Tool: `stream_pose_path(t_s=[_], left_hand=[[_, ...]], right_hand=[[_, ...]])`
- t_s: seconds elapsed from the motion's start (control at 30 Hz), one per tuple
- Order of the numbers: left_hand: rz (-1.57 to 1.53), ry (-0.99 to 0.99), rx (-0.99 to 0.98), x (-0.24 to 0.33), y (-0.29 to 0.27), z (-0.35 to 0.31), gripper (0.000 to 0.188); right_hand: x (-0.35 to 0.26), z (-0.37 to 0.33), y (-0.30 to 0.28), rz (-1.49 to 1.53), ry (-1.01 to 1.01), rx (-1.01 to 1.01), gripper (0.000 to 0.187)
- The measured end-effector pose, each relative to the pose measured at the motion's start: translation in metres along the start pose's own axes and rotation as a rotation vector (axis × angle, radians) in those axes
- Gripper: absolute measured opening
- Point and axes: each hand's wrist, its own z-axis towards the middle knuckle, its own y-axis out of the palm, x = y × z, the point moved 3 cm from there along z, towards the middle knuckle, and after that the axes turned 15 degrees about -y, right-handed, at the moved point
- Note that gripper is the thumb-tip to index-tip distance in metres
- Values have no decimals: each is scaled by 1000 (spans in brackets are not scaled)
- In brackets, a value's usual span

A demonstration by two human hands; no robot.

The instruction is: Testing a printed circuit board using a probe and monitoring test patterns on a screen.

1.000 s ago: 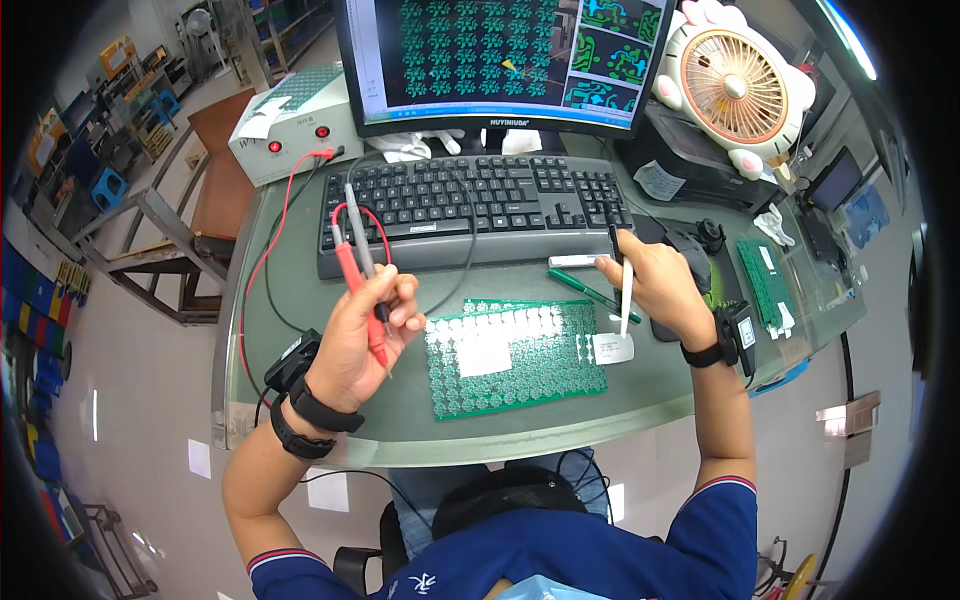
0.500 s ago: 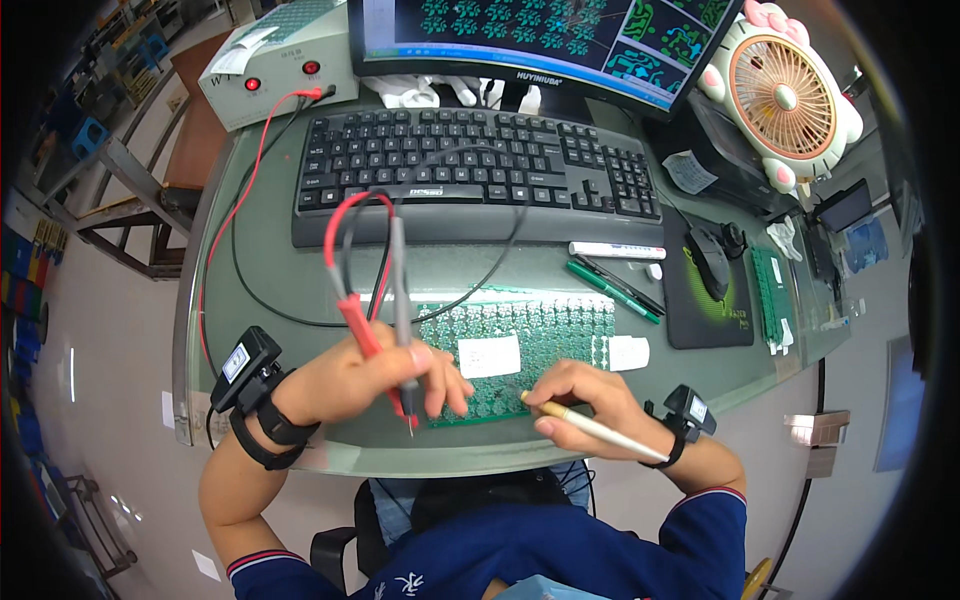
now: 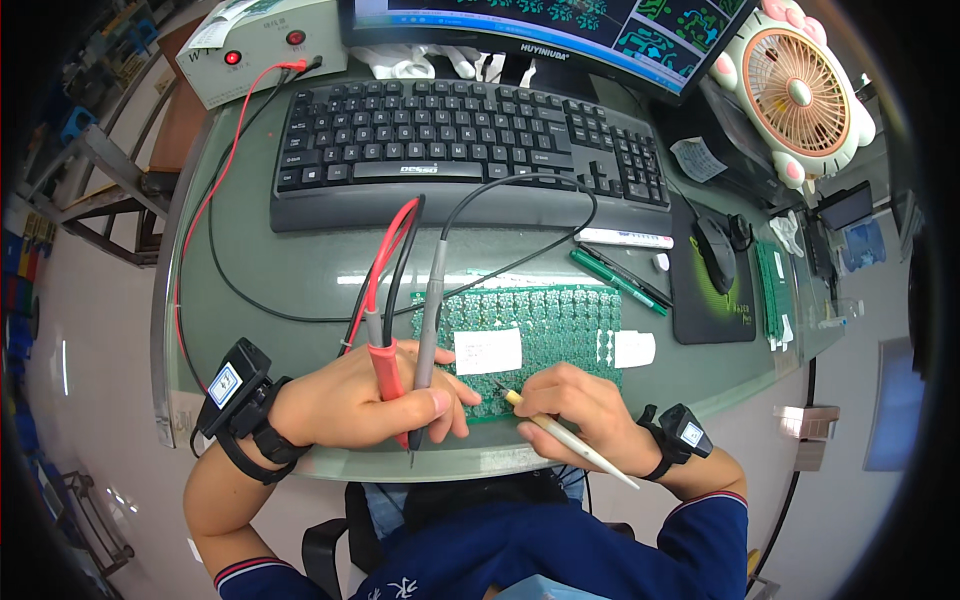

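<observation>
Beneath the right hand's grip and just beyond it lies the green circuit board (image 3: 565, 335), over which the right hand (image 3: 590, 412) pinches a pale-handled brush (image 3: 590, 453), dark tip pointing away-left. Left of that grip, the left hand (image 3: 350, 405) is closed around a red probe (image 3: 384, 370) and a grey probe (image 3: 429, 340); the keyboard (image 3: 425, 210) lies beyond both.
</observation>
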Motion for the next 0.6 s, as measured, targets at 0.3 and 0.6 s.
stream_pose_path(t_s=[0.3,0.6], left_hand=[[23,5,-17,-4,0,3,37],[22,-27,56,-5,2,4,38]], right_hand=[[-5,-5,4,13,125,23,23],[-4,-4,4,-13,57,1,20]])
